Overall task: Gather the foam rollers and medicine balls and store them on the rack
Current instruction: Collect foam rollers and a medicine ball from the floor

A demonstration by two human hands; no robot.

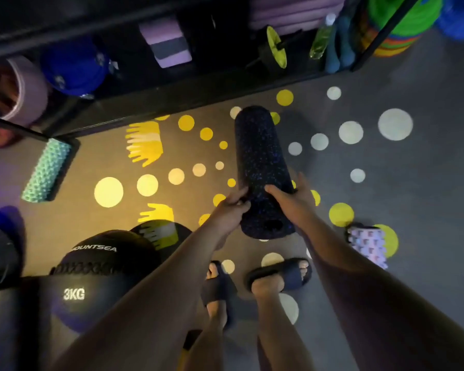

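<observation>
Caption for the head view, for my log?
Left hand and right hand grip a black speckled foam roller before the rack; teal roller, lilac roller and 3KG medicine ball not yet racked.

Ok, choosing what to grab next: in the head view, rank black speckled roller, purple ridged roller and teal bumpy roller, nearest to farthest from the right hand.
1. Black speckled roller, in the right hand.
2. Purple ridged roller, floor, right side.
3. Teal bumpy roller, floor, far left.

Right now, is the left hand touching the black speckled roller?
Touching. The head view shows the left hand gripping the black speckled roller near its lower end, with no gap between them.
</observation>
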